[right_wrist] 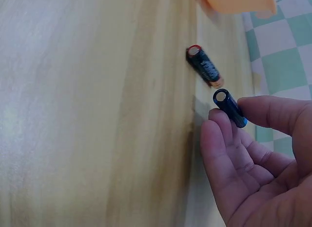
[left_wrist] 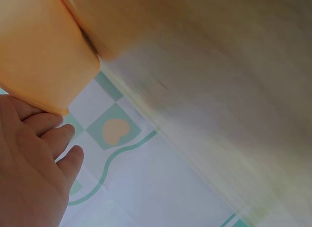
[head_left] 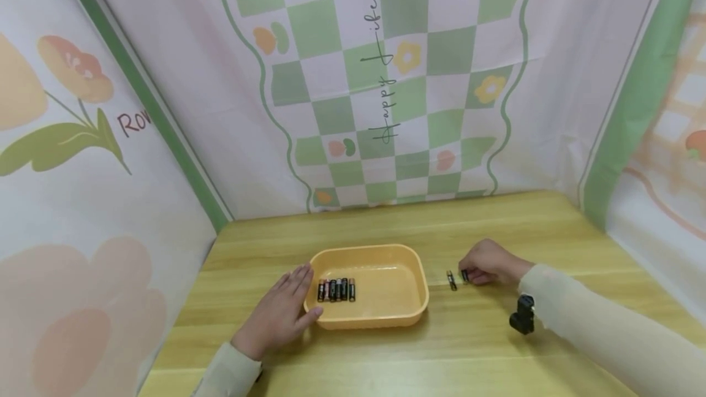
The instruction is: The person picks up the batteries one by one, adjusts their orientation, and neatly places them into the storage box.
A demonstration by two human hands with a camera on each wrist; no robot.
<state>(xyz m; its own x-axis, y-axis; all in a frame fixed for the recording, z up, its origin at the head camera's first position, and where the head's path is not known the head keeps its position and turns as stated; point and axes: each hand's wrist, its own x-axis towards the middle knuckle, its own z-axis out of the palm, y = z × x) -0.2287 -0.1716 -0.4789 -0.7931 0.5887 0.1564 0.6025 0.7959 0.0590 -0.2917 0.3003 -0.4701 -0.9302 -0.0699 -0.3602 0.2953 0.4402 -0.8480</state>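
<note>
A shallow yellow-orange plastic tray (head_left: pixel 386 308) stands on the table with a row of several dark batteries (head_left: pixel 333 290) at its left end. My left hand (head_left: pixel 276 316) lies against the tray's left side, its fingers extended along the rim and the thumb over the near corner. In the left wrist view, the fingers touch the tray's edge (left_wrist: pixel 48 75). Right of the tray, my right hand (head_left: pixel 489 262) pinches a battery (right_wrist: pixel 230 108) between thumb and fingers. Close by on the table lies a loose battery (right_wrist: pixel 204 67) with a copper-coloured end.
The wood-grain table (head_left: pixel 386 360) carries the tray near its middle. A patterned cloth (head_left: pixel 380 78) with green checks hangs along the far edge, and printed cloths stand at both sides. A black wrist device (head_left: pixel 523 315) sits at my right sleeve.
</note>
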